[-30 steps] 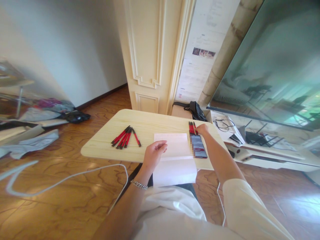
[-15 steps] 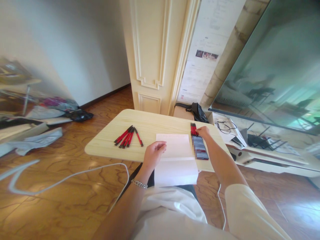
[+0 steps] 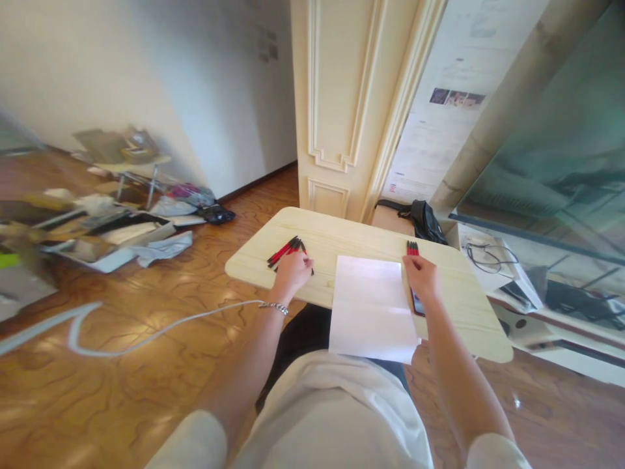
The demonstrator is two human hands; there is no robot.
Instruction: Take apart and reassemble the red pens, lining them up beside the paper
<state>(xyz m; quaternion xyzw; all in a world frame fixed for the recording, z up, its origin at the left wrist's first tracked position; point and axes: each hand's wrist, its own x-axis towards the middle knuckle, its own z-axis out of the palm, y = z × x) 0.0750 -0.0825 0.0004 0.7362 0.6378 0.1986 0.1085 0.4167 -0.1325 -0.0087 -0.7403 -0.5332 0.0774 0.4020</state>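
Over the pile of red-and-black pens (image 3: 283, 251) on the table's left side is my left hand (image 3: 293, 270), fingers closed at one pen (image 3: 303, 247) lying apart from the others. My palm hides part of the pile. On the right side, my right hand (image 3: 424, 277) is curled, with its fingertips closed at the lower ends of a row of red pens (image 3: 413, 248). A dark phone (image 3: 418, 305) lies partly hidden beneath that hand. Between my hands a white sheet of paper (image 3: 368, 299) overhangs the front edge.
The pale wooden table (image 3: 336, 228) has rounded corners. A black bag (image 3: 426, 221) stands behind it, beside a low white cabinet (image 3: 561, 348) with cables on it. A white cable (image 3: 180, 326) runs at the left. Boxes and bags (image 3: 170, 228) clutter the floor farther left.
My left hand has moved left from the paper to the pens. My right hand has shifted toward me, down along the pen row, covering more of the phone. The view has turned left.
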